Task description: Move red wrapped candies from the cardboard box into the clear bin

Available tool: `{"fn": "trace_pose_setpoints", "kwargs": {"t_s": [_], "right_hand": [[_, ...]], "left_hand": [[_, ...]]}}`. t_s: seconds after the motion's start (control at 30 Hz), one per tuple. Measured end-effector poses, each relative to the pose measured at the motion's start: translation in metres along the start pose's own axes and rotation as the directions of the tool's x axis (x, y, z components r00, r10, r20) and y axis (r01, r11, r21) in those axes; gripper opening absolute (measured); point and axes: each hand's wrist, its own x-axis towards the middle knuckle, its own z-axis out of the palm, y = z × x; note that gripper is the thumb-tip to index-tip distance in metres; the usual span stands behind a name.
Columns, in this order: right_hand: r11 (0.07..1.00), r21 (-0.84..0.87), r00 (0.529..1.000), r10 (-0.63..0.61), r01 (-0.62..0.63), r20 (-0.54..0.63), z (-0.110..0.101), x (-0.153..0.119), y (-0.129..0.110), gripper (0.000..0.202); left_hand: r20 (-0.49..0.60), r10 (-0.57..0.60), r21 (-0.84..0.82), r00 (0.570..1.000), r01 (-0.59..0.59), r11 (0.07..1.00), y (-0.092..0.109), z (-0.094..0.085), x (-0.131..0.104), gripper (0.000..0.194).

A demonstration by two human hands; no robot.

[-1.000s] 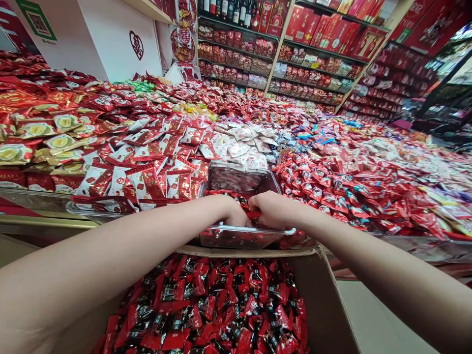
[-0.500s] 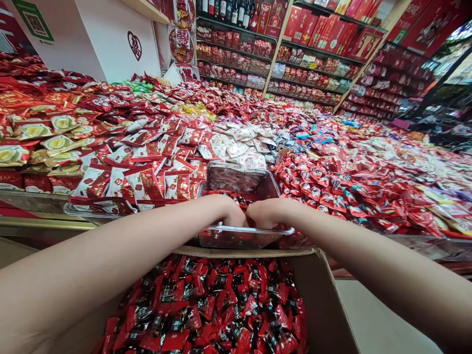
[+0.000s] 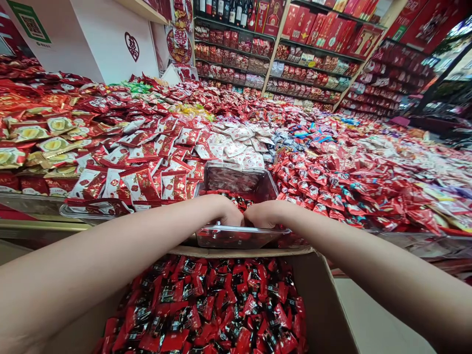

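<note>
Both of my hands reach down into a clear plastic bin (image 3: 239,239) at the front of the display. My left hand (image 3: 231,214) and my right hand (image 3: 262,214) are close together inside it, backs toward me, fingers bent down out of sight. Red-and-black wrapped candies (image 3: 241,201) lie in the bin around and behind them. Whether either hand grips any candy is hidden. Below my forearms stands an open cardboard box (image 3: 324,305), holding a heap of the same red-and-black wrapped candies (image 3: 210,305).
Red-and-white snack packets (image 3: 142,184) are heaped left of the bin, white packets (image 3: 239,140) behind it, red wrapped sweets (image 3: 313,182) on its right. Farther back are a white pillar (image 3: 114,44) and shelves of packets and bottles (image 3: 236,49). The box's rim stands just under the bin.
Hardly anything differs. The whole view has shifted very slightly left, and both hands stay in the bin in nearly the same pose.
</note>
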Motion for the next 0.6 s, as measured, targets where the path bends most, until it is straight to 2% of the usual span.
{"fn": "trace_pose_setpoints", "kwargs": {"t_s": [0.07, 0.17, 0.4, 0.6], "right_hand": [[1.000, 0.002, 1.000, -0.003, 0.003, -0.005, 0.000, 0.001, 0.000, 0.037], [1.000, 0.000, 1.000, 0.004, -0.004, -0.026, 0.000, 0.003, 0.001, 0.037], [1.000, 0.015, 0.999, 0.007, -0.006, -0.051, 0.003, 0.010, 0.003, 0.039], [0.995, 0.064, 0.996, 0.075, -0.072, -0.045, 0.005, 0.012, 0.005, 0.041]], "left_hand": [[0.046, -0.025, 0.014, 0.999, 0.024, 1.000, 0.001, 0.000, 0.000, 0.025], [0.057, -0.051, 0.039, 0.997, 0.049, 0.998, 0.003, 0.001, -0.002, 0.024], [0.009, -0.082, 0.101, 0.997, 0.081, 0.992, 0.007, -0.001, -0.005, 0.024], [-0.021, -0.079, 0.153, 0.997, 0.082, 0.985, 0.011, -0.001, -0.007, 0.024]]}}
